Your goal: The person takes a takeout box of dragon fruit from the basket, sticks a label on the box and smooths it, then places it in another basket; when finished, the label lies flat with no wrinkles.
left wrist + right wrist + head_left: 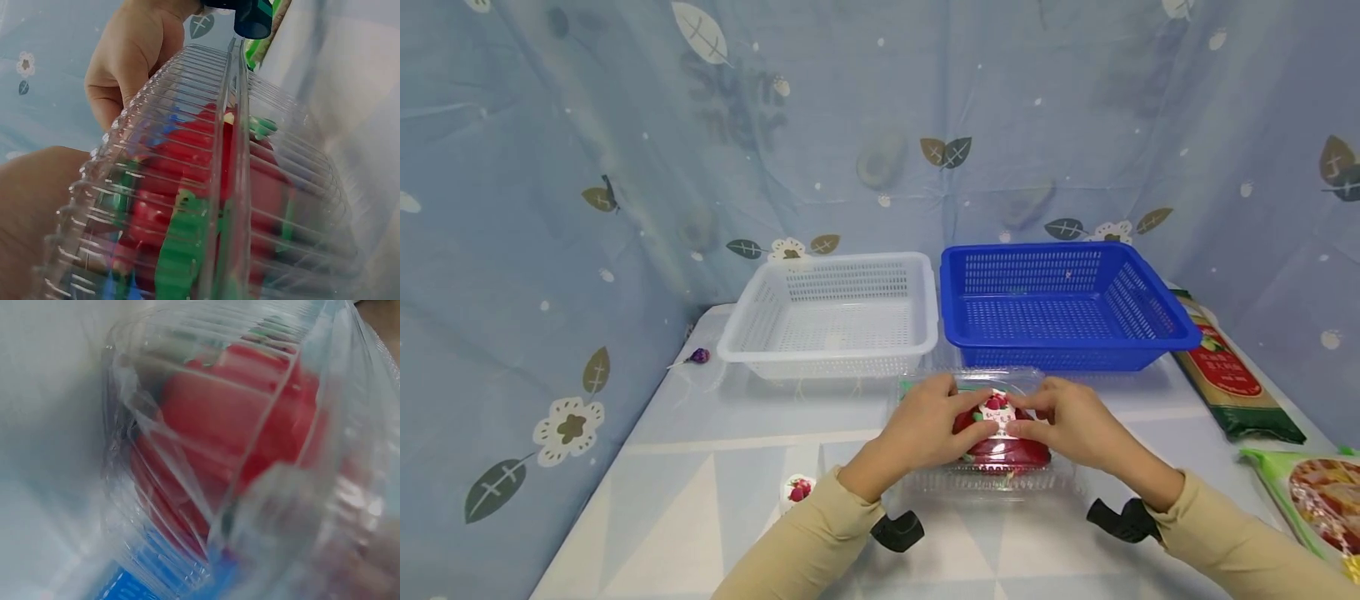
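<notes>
A clear plastic clamshell box (940,482) sits on the table, holding red fruit-like items (181,150) with green parts. On its lid is a white sticker (999,416) with a red fruit picture and writing. My left hand (934,423) touches the sticker's left side with index finger and thumb. From the opposite side, the index finger and thumb of my right hand (1073,421) press at its right edge. The right wrist view is blurred, with the red contents (219,419) seen through the ribbed plastic.
A white basket (827,357) and a blue basket (1067,343) stand behind the box. A similar round sticker (797,490) lies left of my sleeve. At far left is a lollipop (698,357). A noodle-like packet (1236,375) and a green food bag (1318,500) lie at right.
</notes>
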Tool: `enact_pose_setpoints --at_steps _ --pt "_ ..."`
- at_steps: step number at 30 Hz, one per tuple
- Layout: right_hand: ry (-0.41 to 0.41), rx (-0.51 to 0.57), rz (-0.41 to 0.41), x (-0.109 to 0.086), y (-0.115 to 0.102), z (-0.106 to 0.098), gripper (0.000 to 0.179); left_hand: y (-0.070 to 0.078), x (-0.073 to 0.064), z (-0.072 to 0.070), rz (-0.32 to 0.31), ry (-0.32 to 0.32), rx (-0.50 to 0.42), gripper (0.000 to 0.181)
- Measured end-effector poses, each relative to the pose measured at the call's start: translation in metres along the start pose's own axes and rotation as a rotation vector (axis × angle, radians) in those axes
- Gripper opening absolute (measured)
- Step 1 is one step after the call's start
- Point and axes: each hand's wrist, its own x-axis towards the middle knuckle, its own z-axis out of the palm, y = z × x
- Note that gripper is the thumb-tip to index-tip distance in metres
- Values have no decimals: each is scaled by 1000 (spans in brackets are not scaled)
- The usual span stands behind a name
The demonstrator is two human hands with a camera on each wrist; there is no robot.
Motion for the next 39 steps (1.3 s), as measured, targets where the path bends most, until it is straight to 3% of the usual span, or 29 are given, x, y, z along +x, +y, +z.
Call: enact_pose_setpoints --at_steps 9,16,23,27,33,39 --pt "-15 -15 -24 -3 4 -2 40 -1 2 2 5 -3 -92 43" --pt "0 17 -27 -5 8 -1 34 -1 4 4 15 -3 -93 41" --pt "17 27 3 -7 9 2 39 0 2 5 1 -35 -105 42" --pt "20 21 -21 -7 8 3 38 -1 1 4 19 -17 -110 42" --pt "-15 -16 -76 -4 6 1 39 -5 1 2 20 -15 -143 42" --pt "-55 -25 -69 0 5 -2 39 -7 0 -2 30 1 -147 41"
